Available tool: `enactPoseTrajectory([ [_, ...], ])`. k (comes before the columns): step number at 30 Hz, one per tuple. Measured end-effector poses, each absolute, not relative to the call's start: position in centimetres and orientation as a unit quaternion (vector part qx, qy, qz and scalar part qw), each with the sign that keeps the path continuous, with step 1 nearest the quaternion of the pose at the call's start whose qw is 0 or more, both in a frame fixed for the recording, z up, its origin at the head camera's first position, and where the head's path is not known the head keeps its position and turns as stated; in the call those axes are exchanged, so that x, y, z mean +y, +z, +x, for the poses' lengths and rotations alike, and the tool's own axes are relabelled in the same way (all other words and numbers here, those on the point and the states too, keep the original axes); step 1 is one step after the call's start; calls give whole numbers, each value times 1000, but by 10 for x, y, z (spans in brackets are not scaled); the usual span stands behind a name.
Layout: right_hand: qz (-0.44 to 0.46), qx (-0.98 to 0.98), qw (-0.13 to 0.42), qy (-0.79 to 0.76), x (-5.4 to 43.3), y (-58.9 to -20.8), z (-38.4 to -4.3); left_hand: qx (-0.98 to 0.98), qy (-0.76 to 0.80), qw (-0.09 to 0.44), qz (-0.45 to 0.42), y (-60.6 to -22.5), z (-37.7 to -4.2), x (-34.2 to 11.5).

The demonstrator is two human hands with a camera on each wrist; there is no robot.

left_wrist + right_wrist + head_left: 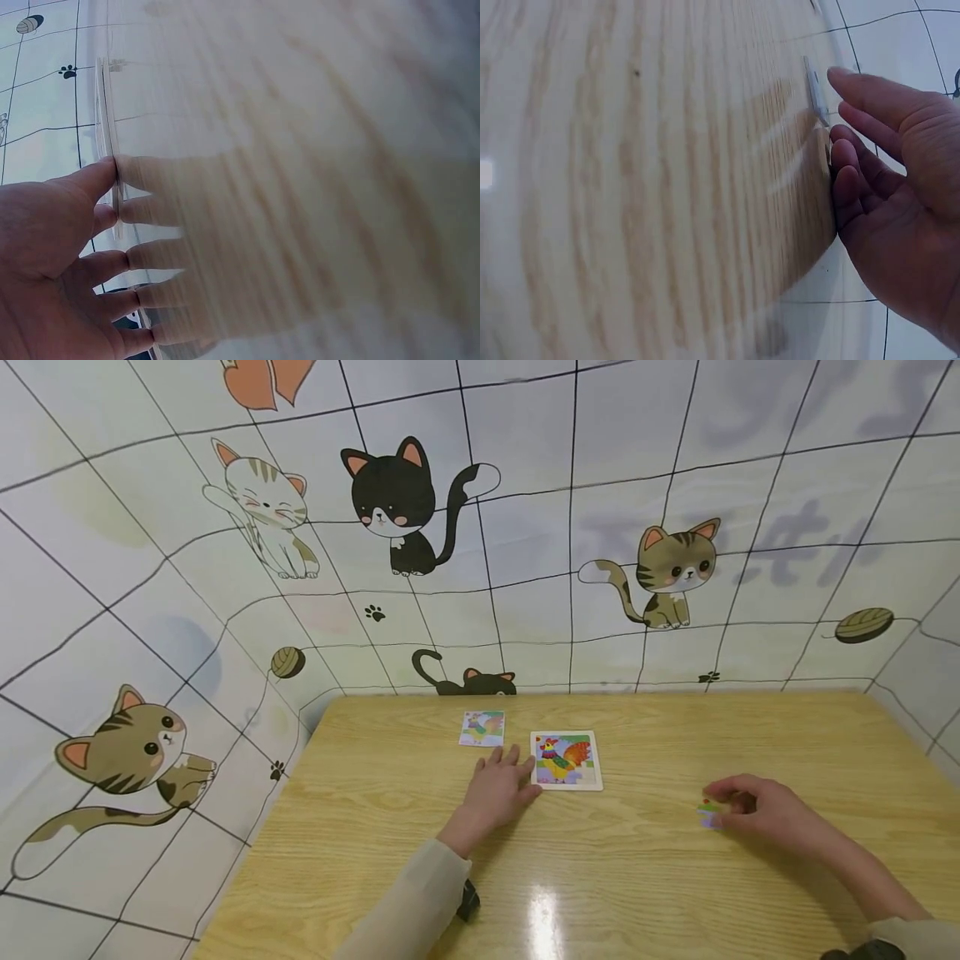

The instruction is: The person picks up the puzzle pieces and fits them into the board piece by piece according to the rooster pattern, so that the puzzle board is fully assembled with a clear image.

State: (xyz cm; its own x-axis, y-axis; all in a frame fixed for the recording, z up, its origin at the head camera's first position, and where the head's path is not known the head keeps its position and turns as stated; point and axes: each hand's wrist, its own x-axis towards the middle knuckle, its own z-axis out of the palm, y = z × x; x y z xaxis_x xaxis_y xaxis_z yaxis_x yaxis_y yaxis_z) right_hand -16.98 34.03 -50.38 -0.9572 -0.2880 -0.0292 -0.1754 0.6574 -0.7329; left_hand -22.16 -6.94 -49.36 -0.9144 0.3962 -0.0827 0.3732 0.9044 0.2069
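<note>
A small square jigsaw puzzle with a colourful rooster picture (561,758) sits in a white-bordered frame near the middle of the table. My left hand (497,789) rests at the frame's left edge, fingers spread; in the left wrist view, the thumb and a finger (103,217) touch a thin edge. Farther right, my right hand (765,814) has its thumb and index finger around a small puzzle piece (707,816) with red, green and lilac on it. The right wrist view shows that piece (815,90) edge-on at the curled fingertips, partly hidden in the head view.
A paler square card with a similar rooster picture (482,727) lies behind my left hand. The light wooden table (637,877) ends against a wall covering (540,610) printed with cats and grid lines, which also closes off the left side.
</note>
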Motion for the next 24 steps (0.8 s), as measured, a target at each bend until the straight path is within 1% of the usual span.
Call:
enactPoseTrajectory([
  [2,-131,905,79,-396,341,-506,-170,974,92,60,198,-495,-222,-70],
  [10,-145,901,74,-402,341,-507,-171,974,90,58,199,-493,-220,-70],
  [20,-158,907,42,-388,340,-512,-169,974,85,52,204,-495,-221,-71],
  [24,-168,905,38,-389,339,-512,-170,973,94,55,203,-496,-221,-72],
])
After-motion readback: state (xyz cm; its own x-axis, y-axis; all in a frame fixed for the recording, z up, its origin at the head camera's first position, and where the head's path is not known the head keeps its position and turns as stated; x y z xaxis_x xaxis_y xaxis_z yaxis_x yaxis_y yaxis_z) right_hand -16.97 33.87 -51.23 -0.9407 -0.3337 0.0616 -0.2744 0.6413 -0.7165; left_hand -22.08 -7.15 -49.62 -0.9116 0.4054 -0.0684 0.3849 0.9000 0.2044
